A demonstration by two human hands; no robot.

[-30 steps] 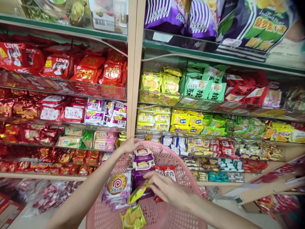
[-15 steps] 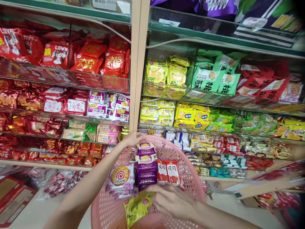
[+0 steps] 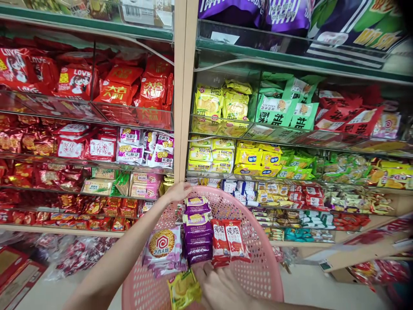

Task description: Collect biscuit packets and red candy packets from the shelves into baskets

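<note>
1. Head view, over the pink basket: a yellow packet lies at the near side, below the purple biscuit stack; its printed front faces up.

2. What has just changed is the right hand; a second ago it pinched a yellow packet, tilted, above another one; now it reaches down just right of the yellow packet, fingers pointing into the basket (whether both yellow ones lie one on the other, I can't tell from where I stand).

3. Its grip is hard to read; the fingertips are partly hidden and blurred, so I cannot tell if they pinch anything or merely rest against the packets.

4. The left hand is at the same spot as a second ago, fingers curled over the basket's far rim; it seems to be steadying things.

5. For the work in hand, this means the yellow packet appears laid down rather than carried; it takes a place of its own beside the pale round-biscuit packets, and the red packets are in plain sight again; the contents look grouped by kind, with the snack shelves rising behind.
</note>
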